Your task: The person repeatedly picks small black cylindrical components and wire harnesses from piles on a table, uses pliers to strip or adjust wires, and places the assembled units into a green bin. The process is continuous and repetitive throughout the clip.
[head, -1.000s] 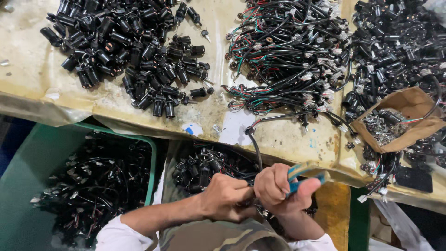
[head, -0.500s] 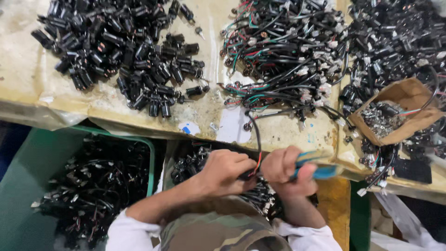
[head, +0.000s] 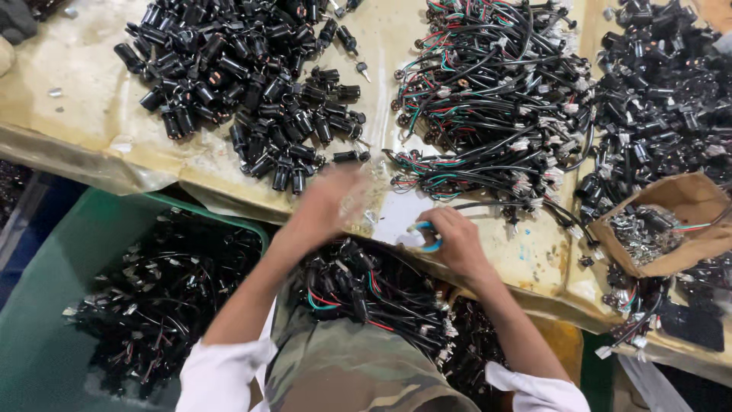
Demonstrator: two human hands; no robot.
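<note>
My left hand point(head: 329, 204) is blurred by motion at the table's front edge, just below a heap of black cylindrical parts point(head: 244, 84). I cannot make out its fingers. My right hand point(head: 460, 243) rests on the table edge, closed around a blue-handled tool point(head: 427, 236). Just beyond it lies a pile of black cables with red, green and white wires point(head: 496, 99). A bundle of finished black cables point(head: 366, 294) lies in my lap between my forearms.
A green bin point(head: 46, 305) at lower left holds black wired parts. A torn cardboard box point(head: 690, 202) of small metal pieces sits at the right, with another heap of black parts point(head: 663, 99) behind it. A yellowed sheet point(head: 76, 137) covers the table.
Both hands were together over my lap, working on a cable. Now the left hand has swung up toward the black parts, and the right has risen to the table edge with the tool.
</note>
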